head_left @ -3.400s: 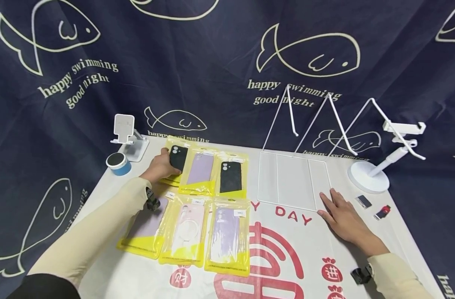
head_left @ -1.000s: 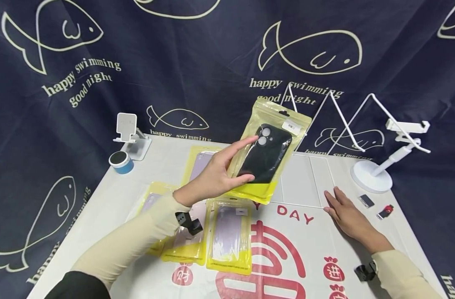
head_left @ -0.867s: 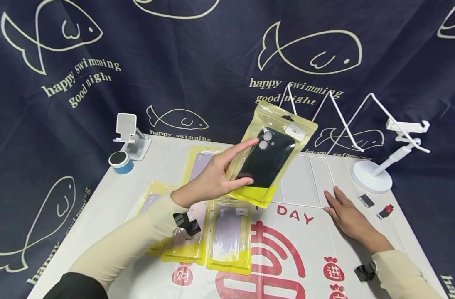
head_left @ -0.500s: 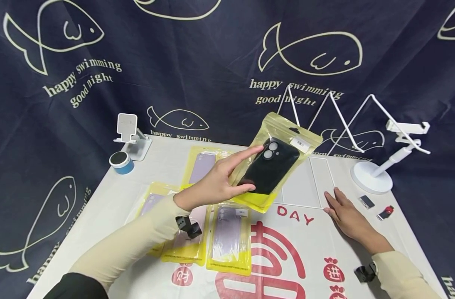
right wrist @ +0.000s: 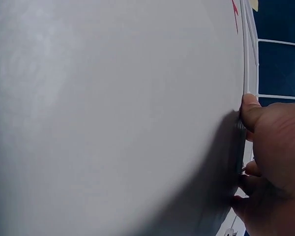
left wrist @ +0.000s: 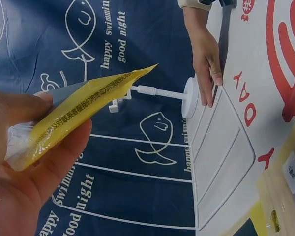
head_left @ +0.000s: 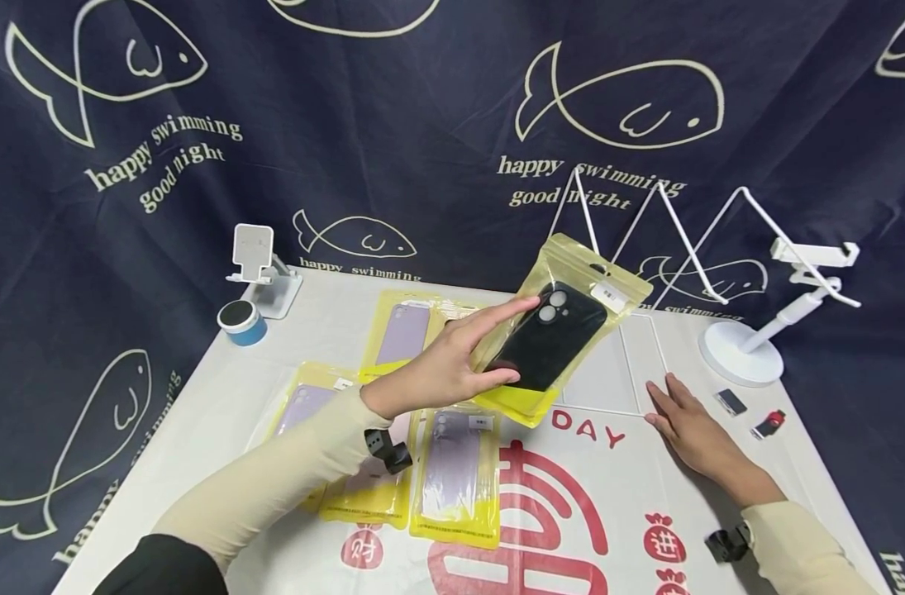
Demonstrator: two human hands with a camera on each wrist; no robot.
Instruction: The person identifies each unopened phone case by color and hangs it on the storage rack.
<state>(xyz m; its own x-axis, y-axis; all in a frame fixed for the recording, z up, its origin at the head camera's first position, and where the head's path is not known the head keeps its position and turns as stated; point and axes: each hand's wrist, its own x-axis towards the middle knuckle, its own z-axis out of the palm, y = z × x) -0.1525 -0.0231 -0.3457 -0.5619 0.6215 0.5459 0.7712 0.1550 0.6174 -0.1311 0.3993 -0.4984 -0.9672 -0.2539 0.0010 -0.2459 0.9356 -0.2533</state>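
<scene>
My left hand [head_left: 452,359] holds up a yellow-edged clear pouch [head_left: 621,285] with a black phone case [head_left: 559,339] inside. The pouch leans, its hanging-hole end up and to the right, in front of a white wire rack [head_left: 678,227]. In the left wrist view, thumb and fingers grip the pouch [left wrist: 83,110] from both faces. My right hand [head_left: 690,426] rests on the table with its fingers extended, at the rack's front right corner. Other pouches lie beneath my left arm: a lilac case [head_left: 403,330] behind, another lilac one [head_left: 452,463] in front, some partly hidden.
A white phone stand [head_left: 262,268] and a blue-and-white round container [head_left: 241,323] stand at the back left. On the right are a round-based white stand [head_left: 745,351], a small dark-and-silver piece [head_left: 731,402] and a red-and-black one [head_left: 769,425]. A dark curtain [head_left: 452,124] hangs behind.
My left hand has lifted the pouch with the black phone case from the back left and carried it right. Lately it has sunk slightly and moved further right. My right hand stays put.
</scene>
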